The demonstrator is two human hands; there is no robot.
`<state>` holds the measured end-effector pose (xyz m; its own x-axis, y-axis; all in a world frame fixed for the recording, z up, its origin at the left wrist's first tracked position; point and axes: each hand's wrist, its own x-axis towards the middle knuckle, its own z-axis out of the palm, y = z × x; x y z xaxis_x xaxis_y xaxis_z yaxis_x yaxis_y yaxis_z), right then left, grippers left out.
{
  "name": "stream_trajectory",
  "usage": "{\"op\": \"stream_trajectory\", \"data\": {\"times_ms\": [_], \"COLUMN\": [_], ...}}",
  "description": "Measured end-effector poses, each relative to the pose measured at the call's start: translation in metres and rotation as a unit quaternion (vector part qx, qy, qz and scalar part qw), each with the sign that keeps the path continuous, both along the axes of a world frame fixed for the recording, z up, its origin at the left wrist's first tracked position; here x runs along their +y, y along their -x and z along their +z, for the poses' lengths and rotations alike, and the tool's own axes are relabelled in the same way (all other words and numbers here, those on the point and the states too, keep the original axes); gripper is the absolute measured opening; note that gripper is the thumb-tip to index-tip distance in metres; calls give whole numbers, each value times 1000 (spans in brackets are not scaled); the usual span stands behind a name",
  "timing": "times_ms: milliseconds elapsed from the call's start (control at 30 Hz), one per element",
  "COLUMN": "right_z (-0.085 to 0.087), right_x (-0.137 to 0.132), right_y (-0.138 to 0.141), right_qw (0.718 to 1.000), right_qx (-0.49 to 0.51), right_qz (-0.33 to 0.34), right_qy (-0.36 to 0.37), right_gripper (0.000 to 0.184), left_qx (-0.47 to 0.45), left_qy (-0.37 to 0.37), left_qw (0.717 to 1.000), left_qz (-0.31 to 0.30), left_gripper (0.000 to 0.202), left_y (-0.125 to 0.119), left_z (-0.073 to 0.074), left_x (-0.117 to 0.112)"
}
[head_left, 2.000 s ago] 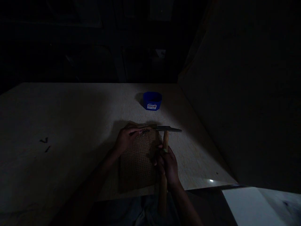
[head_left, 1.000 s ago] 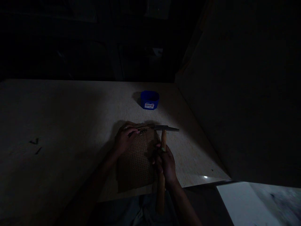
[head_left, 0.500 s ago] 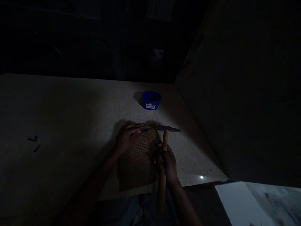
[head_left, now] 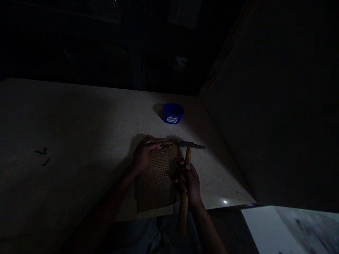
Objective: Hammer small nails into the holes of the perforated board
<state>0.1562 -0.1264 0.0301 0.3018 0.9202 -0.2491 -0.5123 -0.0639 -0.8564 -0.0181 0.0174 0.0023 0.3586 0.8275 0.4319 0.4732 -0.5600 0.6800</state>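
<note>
The scene is very dark. A brown board with rows of small holes (head_left: 156, 180) lies on the pale table (head_left: 79, 123) in front of me. My right hand (head_left: 188, 180) is closed round the wooden handle of a hammer (head_left: 186, 158), whose metal head lies over the board's far right corner. My left hand (head_left: 145, 155) rests on the board's far left part, its fingers pinched on a thin dark pin or nail (head_left: 159, 145) near the hammer head.
A small blue container with a label (head_left: 173, 113) stands on the table beyond the board. A few dark small bits (head_left: 42, 155) lie far left. A tall dim panel (head_left: 265, 123) rises at the right. A white surface (head_left: 265, 229) shows lower right.
Hands, hammer and board keep almost the same pose; only the camera view has shifted slightly.
</note>
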Motion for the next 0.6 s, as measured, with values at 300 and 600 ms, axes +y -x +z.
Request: {"op": "stream_trajectory", "data": {"times_ms": [300,600], "right_z": [0,-2], "right_x": [-1,-2], "right_y": [0,1], "right_qw": [1000,1000], "right_qx": [-15,-26], "right_qz": [17,13], "right_qy": [-4,3], "right_gripper": [30,31], "left_qx": [14,38], "left_qy": [-18,-41], "left_qw": [1000,998], "left_qz": [8,23], "left_gripper": [21,15], "left_y": [-2,-2], "left_z": [5,1], "left_x": [-3,-5]}}
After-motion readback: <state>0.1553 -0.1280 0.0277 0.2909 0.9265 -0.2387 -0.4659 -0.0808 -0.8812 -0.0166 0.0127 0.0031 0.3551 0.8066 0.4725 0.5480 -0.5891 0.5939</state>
